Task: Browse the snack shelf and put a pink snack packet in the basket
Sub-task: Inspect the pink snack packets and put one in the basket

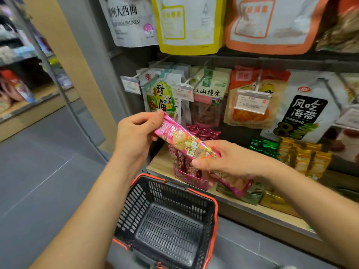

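head view. a: what's nearest?

b: the basket [134,202], at six o'clock, black lattice with an orange rim. nothing lies in it, so the drop isn't done.

a: and the hands?

b: just beyond it. the left hand [136,136] is at ten o'clock from the basket, the right hand [233,162] at two o'clock. they share one pink snack packet [182,139], held in the air between them.

a: how do the fingers sit?

b: both narrow. the left fingertips [156,116] pinch the packet's upper end. the right thumb [198,163] and fingers curl around its lower end.

a: its long axis?

b: tilted, from ten o'clock down to four o'clock. it's clear of the shelf [157,166], hanging roughly over the basket's far rim.

a: so what does the move turn on?

b: the basket's mouth lies at six o'clock from the packet, below and towards the person. i'd judge either hand could lower it. the right hand holds the lower end, nearer the rim, so it looks the handier one. one pinch has to let go first.

a: and further back?

b: a display box [191,179] of similar pink packets stands on the shelf, just behind the right hand. hanging bags [305,105] fill the back from twelve to two o'clock.
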Motion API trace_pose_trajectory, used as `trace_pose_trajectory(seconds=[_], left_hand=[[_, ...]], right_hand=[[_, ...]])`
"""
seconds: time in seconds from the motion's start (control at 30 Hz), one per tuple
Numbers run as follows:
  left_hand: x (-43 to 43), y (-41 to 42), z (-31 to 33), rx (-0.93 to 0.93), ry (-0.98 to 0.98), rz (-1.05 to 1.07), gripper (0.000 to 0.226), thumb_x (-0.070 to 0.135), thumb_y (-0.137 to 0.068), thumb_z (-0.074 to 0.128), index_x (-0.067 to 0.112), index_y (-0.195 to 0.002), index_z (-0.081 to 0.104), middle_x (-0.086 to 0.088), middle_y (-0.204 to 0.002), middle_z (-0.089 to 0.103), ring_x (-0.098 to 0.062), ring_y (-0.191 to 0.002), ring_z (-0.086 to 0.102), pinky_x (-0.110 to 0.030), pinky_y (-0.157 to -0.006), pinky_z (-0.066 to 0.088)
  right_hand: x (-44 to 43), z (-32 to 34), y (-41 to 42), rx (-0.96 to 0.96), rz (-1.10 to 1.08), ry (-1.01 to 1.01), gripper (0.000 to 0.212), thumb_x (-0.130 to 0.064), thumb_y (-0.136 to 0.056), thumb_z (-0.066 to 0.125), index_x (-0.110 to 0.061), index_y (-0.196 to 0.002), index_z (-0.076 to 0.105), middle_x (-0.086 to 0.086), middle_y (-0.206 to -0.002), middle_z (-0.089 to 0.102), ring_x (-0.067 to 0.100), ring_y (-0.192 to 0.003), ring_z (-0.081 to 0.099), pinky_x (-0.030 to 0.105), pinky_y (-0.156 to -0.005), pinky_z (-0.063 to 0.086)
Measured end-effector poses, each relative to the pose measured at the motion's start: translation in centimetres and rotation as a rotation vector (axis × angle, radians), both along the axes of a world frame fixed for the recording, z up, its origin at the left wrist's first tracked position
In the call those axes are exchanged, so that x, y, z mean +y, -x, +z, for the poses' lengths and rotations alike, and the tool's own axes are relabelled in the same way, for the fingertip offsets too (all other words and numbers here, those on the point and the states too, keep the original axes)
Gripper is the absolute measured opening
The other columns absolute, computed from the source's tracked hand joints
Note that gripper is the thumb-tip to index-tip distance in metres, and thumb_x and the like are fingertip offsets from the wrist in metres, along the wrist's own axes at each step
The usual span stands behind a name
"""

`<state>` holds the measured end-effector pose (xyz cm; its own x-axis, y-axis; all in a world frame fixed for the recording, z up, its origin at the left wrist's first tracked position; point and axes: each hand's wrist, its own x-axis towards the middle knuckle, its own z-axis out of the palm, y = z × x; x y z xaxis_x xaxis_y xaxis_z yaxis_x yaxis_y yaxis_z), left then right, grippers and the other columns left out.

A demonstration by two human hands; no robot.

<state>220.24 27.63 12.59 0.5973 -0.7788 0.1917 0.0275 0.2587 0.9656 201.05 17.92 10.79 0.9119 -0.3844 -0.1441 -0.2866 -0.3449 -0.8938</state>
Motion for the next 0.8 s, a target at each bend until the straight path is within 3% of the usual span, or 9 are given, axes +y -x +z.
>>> trace_pose_trajectory(seconds=[0.13, 0.27, 0.33, 0.4, 0.53, 0.67, 0.8], left_hand=[[0.2, 2.3, 1.8, 0.231, 0.068, -0.051, 0.018, 0.029, -0.070, 0.071, 0.014, -0.061, 0.074, 0.002, -0.059, 0.065, -0.006, -0.055, 0.060, -0.018, -0.050, 0.048], [0.0, 2.9, 1.2, 0.188, 0.053, 0.041, 0.020, 0.028, -0.077, 0.069, 0.014, -0.063, 0.073, 0.000, -0.062, 0.067, -0.006, -0.057, 0.061, -0.019, -0.053, 0.050], [-0.3, 2.6, 0.3, 0.165, 0.032, 0.067, 0.027, 0.022, -0.087, 0.065, 0.014, -0.063, 0.074, 0.000, -0.063, 0.068, -0.006, -0.059, 0.062, -0.019, -0.057, 0.051], [-0.6, 2.1, -0.5, 0.144, -0.005, 0.064, 0.030, 0.025, -0.093, 0.060, 0.017, -0.067, 0.075, -0.001, -0.069, 0.069, -0.007, -0.065, 0.063, -0.021, -0.060, 0.053], [-1.2, 1.6, -1.1, 0.113, -0.169, -0.004, 0.032, 0.046, -0.095, 0.053, 0.023, -0.085, 0.073, 0.000, -0.084, 0.074, -0.013, -0.077, 0.071, -0.023, -0.063, 0.055], [-1.3, 1.3, -1.1, 0.152, -0.221, -0.068, 0.012, 0.029, -0.090, 0.065, 0.020, -0.094, 0.072, -0.006, -0.095, 0.075, -0.015, -0.081, 0.072, -0.023, -0.067, 0.056], [-1.4, 1.6, -1.7, 0.230, -0.202, -0.024, 0.008, 0.027, -0.088, 0.066, 0.020, -0.092, 0.069, 0.001, -0.080, 0.071, -0.010, -0.072, 0.066, -0.024, -0.070, 0.057]], right_hand=[[0.8, 2.3, 2.7, 0.009, -0.049, 0.097, 0.044, -0.052, -0.079, 0.067, -0.019, -0.108, 0.061, 0.002, -0.086, 0.069, 0.011, -0.074, 0.062, 0.035, -0.075, 0.053], [2.6, 1.9, 3.4, -0.009, -0.130, 0.235, 0.038, -0.045, -0.088, 0.064, -0.026, -0.118, 0.053, -0.007, -0.099, 0.066, 0.000, -0.075, 0.060, 0.020, -0.070, 0.050], [2.8, 1.5, 3.2, 0.070, -0.106, 0.279, 0.042, -0.048, -0.091, 0.058, -0.033, -0.128, 0.044, -0.008, -0.108, 0.064, 0.004, -0.084, 0.062, 0.022, -0.072, 0.052], [2.8, 0.9, 2.6, 0.099, -0.100, 0.271, 0.039, -0.045, -0.095, 0.052, -0.034, -0.129, 0.038, -0.003, -0.106, 0.064, 0.011, -0.079, 0.063, 0.023, -0.064, 0.051], [3.3, -0.9, 1.7, -0.020, -0.210, 0.498, 0.036, -0.049, -0.094, 0.050, -0.040, -0.126, 0.035, -0.007, -0.108, 0.063, 0.015, -0.085, 0.061, 0.039, -0.076, 0.051], [3.5, -2.0, 1.4, -0.152, -0.247, 0.542, 0.038, -0.057, -0.097, 0.035, -0.042, -0.131, 0.035, -0.012, -0.107, 0.059, 0.011, -0.092, 0.055, 0.039, -0.079, 0.048], [4.2, -2.7, 0.6, -0.233, -0.306, 0.467, 0.037, -0.044, -0.103, 0.028, -0.035, -0.137, 0.041, -0.007, -0.109, 0.061, 0.011, -0.095, 0.055, 0.038, -0.083, 0.046]])
